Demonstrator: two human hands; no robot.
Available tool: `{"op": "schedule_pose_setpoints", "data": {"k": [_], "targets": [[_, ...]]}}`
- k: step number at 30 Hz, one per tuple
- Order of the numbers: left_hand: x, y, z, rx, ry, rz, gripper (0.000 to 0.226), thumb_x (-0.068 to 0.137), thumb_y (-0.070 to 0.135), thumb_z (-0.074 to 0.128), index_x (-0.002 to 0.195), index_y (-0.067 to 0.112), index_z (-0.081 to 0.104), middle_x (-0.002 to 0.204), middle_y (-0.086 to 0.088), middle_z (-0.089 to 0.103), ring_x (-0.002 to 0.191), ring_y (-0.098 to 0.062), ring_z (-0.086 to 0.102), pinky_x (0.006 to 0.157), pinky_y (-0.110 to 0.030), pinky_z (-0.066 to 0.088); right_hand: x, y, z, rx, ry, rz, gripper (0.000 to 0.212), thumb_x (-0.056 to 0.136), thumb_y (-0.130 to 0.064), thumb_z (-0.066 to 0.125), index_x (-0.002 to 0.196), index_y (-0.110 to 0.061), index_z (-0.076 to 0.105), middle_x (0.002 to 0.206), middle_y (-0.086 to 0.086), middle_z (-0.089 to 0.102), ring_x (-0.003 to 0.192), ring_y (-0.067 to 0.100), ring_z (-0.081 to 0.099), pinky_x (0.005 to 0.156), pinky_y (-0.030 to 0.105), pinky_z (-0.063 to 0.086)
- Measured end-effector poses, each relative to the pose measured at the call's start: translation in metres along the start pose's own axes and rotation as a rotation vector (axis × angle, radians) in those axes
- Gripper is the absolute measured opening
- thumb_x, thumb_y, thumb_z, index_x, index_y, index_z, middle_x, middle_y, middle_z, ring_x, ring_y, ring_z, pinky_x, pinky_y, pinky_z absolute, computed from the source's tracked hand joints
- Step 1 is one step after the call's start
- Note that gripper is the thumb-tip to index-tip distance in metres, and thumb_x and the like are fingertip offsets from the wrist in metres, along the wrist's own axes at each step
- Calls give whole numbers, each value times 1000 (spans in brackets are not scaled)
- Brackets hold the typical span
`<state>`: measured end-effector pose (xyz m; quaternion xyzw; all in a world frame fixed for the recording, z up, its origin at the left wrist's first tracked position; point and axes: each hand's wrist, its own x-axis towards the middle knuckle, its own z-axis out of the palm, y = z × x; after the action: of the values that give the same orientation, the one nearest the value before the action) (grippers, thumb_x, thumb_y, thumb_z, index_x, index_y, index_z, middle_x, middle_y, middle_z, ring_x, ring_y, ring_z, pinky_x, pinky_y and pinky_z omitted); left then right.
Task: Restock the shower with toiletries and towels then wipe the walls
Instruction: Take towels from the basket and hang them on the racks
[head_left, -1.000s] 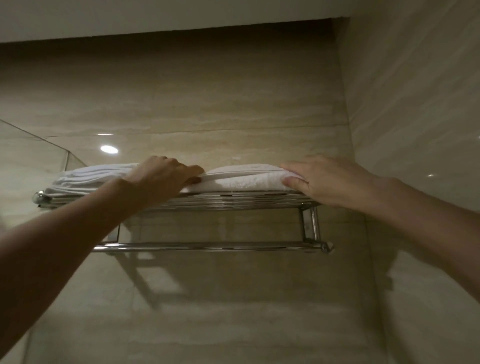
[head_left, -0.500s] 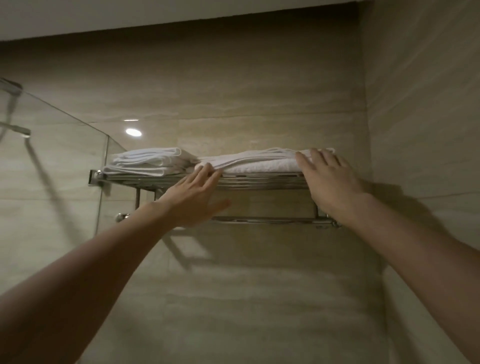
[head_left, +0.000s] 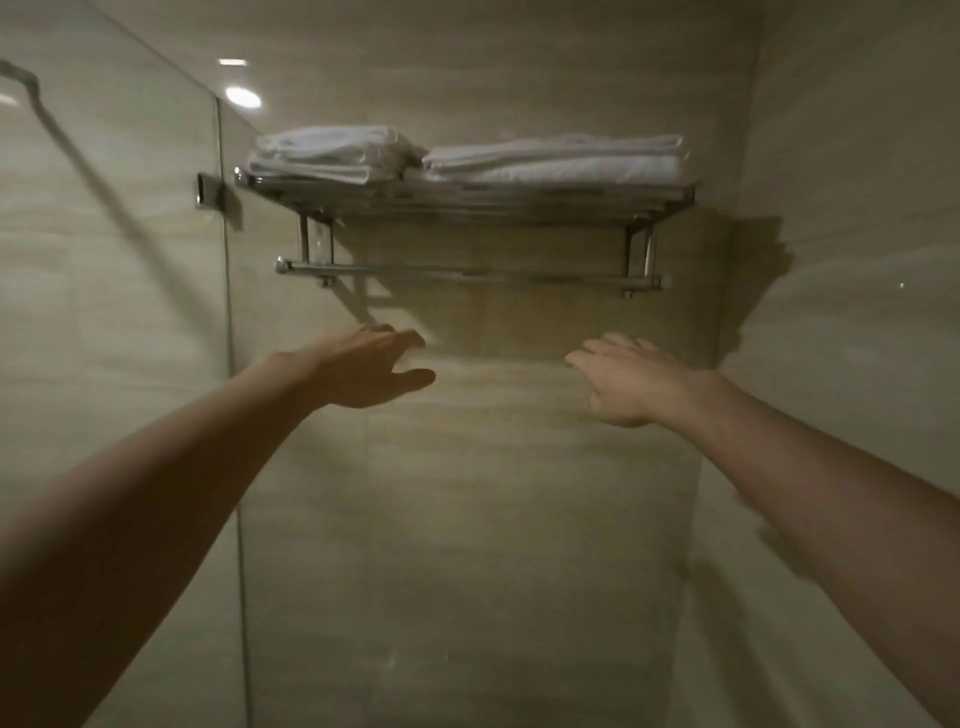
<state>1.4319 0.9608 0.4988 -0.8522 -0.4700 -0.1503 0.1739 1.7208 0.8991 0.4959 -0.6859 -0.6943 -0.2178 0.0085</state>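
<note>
A chrome towel rack (head_left: 467, 200) is fixed high on the beige tiled back wall (head_left: 467, 519). Two stacks of folded white towels lie on its shelf: a smaller left stack (head_left: 327, 153) and a wider right stack (head_left: 556, 158). Below the rack's hanging bar (head_left: 467, 273), my left hand (head_left: 371, 371) and my right hand (head_left: 631, 379) hover in the air with fingers loosely spread. Both hands hold nothing and touch neither towels nor rack.
A glass shower panel (head_left: 130, 312) stands at the left, its edge clamped to the wall by a metal bracket (head_left: 208, 192) beside the rack. A tiled side wall (head_left: 841, 260) closes in the right. Ceiling lights reflect on the glass near the top left.
Both hands have left the right towel stack and the shelf and dropped below the hanging bar. The view has pulled back and tilted down, showing more wall.
</note>
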Motion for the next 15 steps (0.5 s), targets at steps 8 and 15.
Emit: {"op": "schedule_pose_setpoints", "data": {"k": [8, 15], "targets": [[-82, -2, 53, -82, -132, -123, 68, 98, 65, 40, 152, 24, 35, 147, -4, 54, 127, -26, 58, 96, -42, 53, -28, -53, 69, 66, -151, -90, 59, 91, -23, 48, 149, -28, 41, 154, 6, 43, 142, 28, 38, 115, 43, 36], [-193, 2, 162, -369, -286, -371, 62, 98, 57, 50, 148, 22, 44, 145, -10, 57, 127, -31, 58, 106, -42, 46, -74, -127, 186, 273, -400, -173, 56, 95, -27, 52, 150, -23, 42, 154, 8, 45, 139, 30, 44, 113, 40, 40]]}}
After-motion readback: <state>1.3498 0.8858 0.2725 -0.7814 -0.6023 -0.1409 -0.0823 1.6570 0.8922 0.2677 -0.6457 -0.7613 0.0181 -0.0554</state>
